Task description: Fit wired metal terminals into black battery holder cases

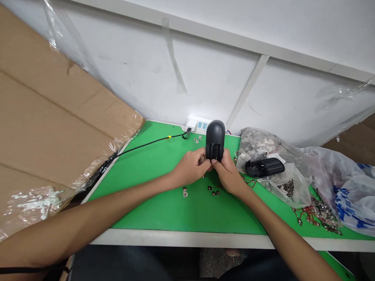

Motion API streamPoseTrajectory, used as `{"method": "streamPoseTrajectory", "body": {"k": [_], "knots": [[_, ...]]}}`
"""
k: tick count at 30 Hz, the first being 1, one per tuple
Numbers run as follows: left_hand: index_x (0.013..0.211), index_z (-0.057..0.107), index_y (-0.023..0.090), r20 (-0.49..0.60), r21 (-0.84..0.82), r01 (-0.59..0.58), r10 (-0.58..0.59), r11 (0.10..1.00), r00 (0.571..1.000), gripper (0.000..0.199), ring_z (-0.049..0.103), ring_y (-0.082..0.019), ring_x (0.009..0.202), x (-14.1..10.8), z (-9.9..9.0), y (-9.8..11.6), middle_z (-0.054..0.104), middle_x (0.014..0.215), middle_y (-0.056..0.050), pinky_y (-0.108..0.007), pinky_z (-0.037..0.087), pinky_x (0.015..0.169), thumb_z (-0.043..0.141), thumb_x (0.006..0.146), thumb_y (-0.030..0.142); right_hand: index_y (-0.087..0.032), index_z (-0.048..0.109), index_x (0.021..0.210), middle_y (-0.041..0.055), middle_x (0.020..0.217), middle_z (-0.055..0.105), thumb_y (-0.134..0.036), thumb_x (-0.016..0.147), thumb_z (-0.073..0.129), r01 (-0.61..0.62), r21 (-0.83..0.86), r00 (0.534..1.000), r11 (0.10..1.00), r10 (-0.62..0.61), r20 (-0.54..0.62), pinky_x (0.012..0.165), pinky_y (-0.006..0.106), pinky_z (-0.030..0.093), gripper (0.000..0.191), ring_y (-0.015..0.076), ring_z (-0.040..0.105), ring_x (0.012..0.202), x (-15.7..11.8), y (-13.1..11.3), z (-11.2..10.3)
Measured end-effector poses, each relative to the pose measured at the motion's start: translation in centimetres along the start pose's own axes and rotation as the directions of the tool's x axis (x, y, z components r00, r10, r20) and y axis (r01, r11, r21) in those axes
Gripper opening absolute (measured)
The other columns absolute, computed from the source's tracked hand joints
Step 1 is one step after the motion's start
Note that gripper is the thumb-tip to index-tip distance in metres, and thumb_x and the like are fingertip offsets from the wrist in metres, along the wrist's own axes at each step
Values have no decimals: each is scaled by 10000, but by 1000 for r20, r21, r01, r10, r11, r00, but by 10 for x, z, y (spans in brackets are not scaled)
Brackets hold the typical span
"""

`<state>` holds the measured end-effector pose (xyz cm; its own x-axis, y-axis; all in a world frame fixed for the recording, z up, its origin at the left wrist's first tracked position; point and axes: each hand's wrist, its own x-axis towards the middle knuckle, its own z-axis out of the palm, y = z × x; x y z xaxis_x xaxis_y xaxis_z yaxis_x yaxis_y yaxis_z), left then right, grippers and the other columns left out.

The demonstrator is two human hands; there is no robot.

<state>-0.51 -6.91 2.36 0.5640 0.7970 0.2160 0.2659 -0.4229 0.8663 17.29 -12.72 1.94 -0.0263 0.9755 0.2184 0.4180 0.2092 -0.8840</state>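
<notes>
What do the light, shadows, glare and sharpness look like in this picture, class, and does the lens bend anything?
Head view: soft light on the green tabletop, deep shadow beneath it; head view: white glare on the tape at left, dark slots in the black case; head view: small metal parts lack crisp detail, and the left arm looks stretched towards the edge.
</notes>
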Motion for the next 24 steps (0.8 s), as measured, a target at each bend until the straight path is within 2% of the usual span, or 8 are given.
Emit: {"method": "streamPoseTrajectory", "body": {"k": [17, 24], "knots": [[887, 555, 216, 22, 0, 0, 0, 1000, 1000, 124, 468, -129, 567, 0, 0, -1, 549, 640, 65, -292, 309, 545, 593, 946, 318, -258, 423, 1139, 41, 1011, 617, -352, 1038, 493, -14, -75, 1000, 997, 14, -2, 799, 400, 497, 154, 270, 601, 970, -2, -3, 0], [878, 555, 215, 11, 39, 1, -1, 999, 1000, 111, 453, -129, 577, 1, 1, -2, 534, 639, 61, -290, 293, 549, 593, 937, 300, -250, 434, 1169, 58, 1067, 635, -337, 1033, 495, -36, -60, 999, 998, 36, -3, 852, 414, 509, 173, 278, 607, 1040, -1, -1, 1]]}}
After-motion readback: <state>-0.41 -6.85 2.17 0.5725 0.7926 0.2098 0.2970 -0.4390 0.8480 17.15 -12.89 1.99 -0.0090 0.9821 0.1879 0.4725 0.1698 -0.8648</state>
